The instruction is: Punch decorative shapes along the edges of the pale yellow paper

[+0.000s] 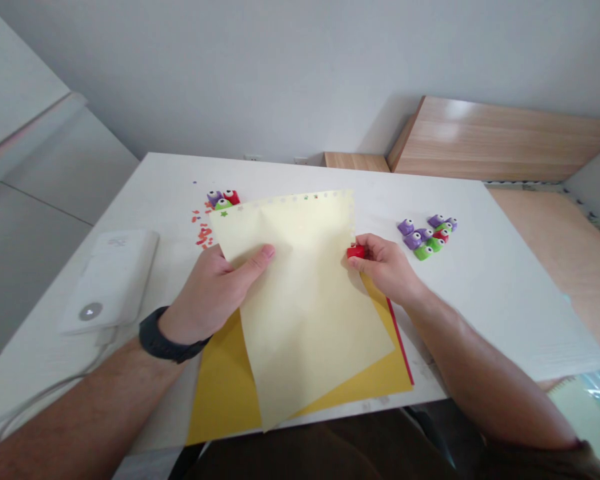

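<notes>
A pale yellow sheet of paper (310, 293) is held up at a slant, with small punched shapes along its top edge. My left hand (220, 287) grips its left side, thumb flat on the front and fingers hidden behind. In my right hand (383, 263), a small red craft punch (355, 251) sits at the sheet's right edge, pinched between thumb and fingers. Beneath lie yellow sheets (225, 387), with a red edge showing at the right. Past the sheet's top left corner is a small cluster of punches (223, 198) in purple, red and green.
Several purple, green and red punches (425, 237) with eye shapes stand to the right. Red paper scraps (204, 235) lie at the left. A white box-like device (113, 280) with a cable rests on the white table (500, 300). A wooden headboard (500, 140) is beyond.
</notes>
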Demonstrator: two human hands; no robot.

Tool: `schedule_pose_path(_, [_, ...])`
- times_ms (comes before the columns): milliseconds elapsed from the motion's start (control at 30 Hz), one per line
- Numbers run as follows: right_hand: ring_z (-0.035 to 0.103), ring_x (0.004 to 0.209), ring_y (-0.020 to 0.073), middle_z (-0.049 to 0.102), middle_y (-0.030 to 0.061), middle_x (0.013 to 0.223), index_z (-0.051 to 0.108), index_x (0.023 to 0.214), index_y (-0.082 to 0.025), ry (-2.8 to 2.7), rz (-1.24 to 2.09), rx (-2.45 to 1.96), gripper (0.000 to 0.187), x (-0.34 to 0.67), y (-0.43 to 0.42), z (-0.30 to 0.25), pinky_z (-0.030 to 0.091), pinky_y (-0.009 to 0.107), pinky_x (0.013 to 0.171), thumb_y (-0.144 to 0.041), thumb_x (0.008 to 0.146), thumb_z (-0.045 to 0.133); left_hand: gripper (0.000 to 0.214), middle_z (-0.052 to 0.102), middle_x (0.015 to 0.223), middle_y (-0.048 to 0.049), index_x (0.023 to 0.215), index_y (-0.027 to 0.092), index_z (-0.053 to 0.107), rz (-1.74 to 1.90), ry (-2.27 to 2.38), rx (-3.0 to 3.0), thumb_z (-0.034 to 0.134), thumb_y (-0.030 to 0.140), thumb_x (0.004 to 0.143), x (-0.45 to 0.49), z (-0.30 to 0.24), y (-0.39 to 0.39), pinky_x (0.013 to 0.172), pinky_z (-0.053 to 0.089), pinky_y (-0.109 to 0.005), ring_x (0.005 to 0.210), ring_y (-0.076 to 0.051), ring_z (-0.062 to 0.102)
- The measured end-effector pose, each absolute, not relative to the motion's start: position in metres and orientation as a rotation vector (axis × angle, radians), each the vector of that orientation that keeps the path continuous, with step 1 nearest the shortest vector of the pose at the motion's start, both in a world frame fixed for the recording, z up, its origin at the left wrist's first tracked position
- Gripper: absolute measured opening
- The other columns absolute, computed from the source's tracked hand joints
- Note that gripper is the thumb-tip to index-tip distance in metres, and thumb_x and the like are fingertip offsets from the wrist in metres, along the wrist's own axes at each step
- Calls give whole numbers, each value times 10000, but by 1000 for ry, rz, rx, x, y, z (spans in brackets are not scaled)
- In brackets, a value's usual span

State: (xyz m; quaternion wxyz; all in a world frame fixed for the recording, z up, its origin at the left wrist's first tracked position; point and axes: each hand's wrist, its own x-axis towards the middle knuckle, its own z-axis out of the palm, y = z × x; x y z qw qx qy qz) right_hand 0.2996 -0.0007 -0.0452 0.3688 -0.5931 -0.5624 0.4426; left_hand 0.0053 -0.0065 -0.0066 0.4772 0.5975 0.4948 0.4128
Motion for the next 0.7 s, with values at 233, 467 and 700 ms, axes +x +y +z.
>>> schedule_pose_path(233, [616,778,196,710,17,830,709,947,-215,-1434,1127,-1529,262,298,2,-47,494,325,733,-354,738,783,525,671,1462,-69,1367,244,718,997,1228,1476,731,533,929,7,-5,-8,1169,498,-437,1316,-320,650])
schedule_pose_path(467, [614,789,202,707,19,834,702,939,-218,-1430,1129,-1514,259,297,3,-49,491,332,736,-354,734,787,542,690,1434,-60,1321,266,740,1015,1273,1458,751,588,885,7,-6,-8,1207,454,-506,1388,-365,589])
schedule_pose_path(700, [609,803,180,707,15,898,697,981,-202,-1365,1237,-1428,271,303,3,-44,472,326,778,-342,769,791,505,763,1312,-12,1249,225,738,1043,1146,1145,780,557,871,14,3,-10,1111,560,-477,1281,-345,676])
